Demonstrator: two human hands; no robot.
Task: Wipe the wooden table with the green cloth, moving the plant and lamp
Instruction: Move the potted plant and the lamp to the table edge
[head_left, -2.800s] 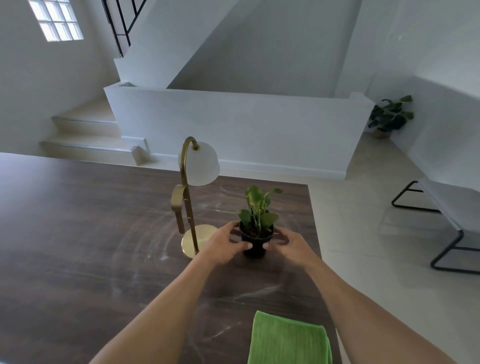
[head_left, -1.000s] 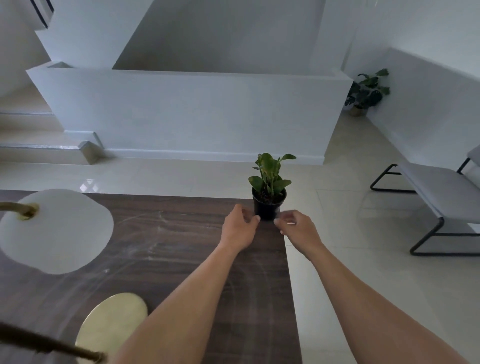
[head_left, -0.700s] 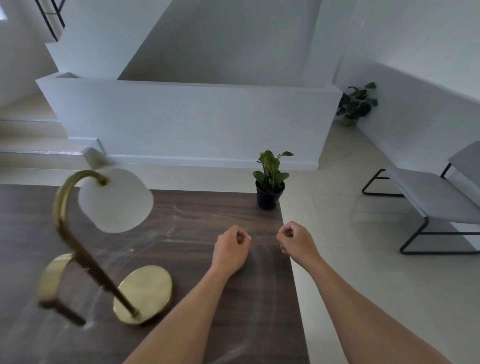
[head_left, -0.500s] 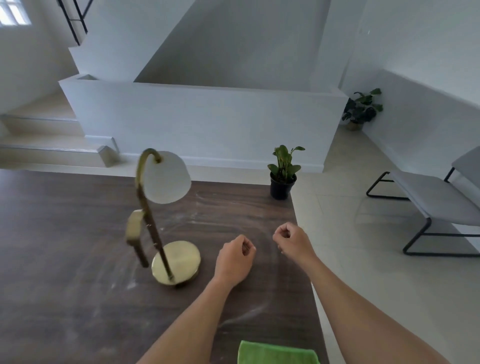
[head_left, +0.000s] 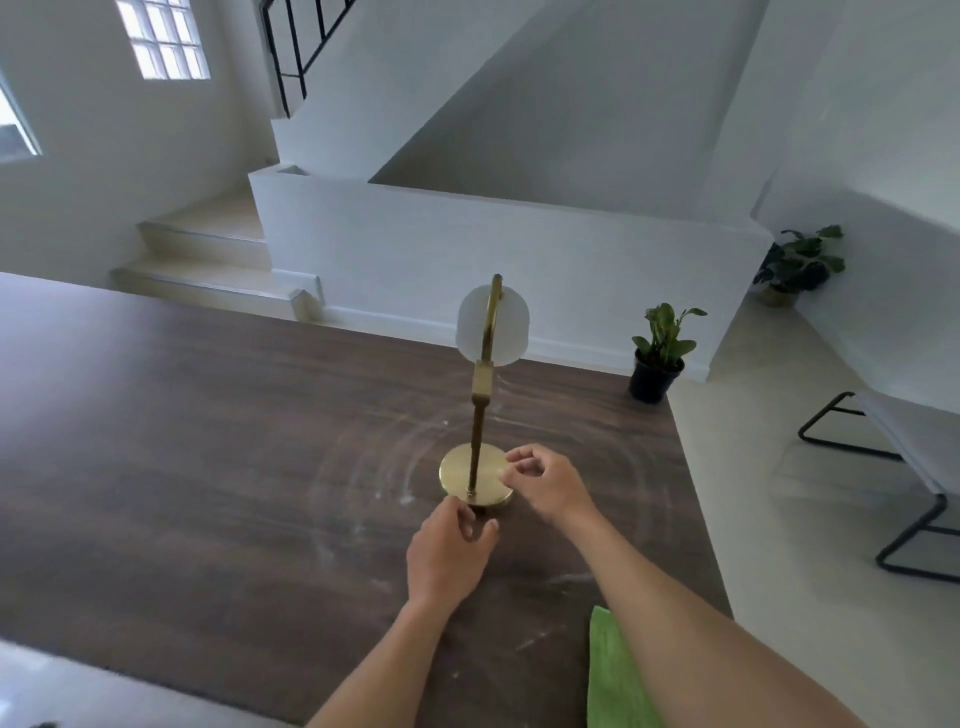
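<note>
A brass lamp (head_left: 475, 431) with a white shade stands on the dark wooden table (head_left: 208, 441), its round base ringed by dusty streaks. My left hand (head_left: 449, 551) hovers just in front of the base, fingers loosely curled, holding nothing. My right hand (head_left: 545, 480) is at the base's right edge with its fingers half curled; I cannot tell if it touches the base. The small plant (head_left: 657, 358) in a black pot sits at the table's far right corner. The green cloth (head_left: 613, 675) lies near the front right edge, partly hidden by my right forearm.
The table's right edge runs close to the plant and the cloth. Beyond it are pale floor tiles and a grey bench (head_left: 914, 457) on black legs. A low white wall (head_left: 519, 260), stairs and a larger potted plant (head_left: 800, 265) stand behind.
Both hands let go of the plant at the far right corner, drew back, then moved left to the lamp's base. The view swung back, bringing the cloth into sight.
</note>
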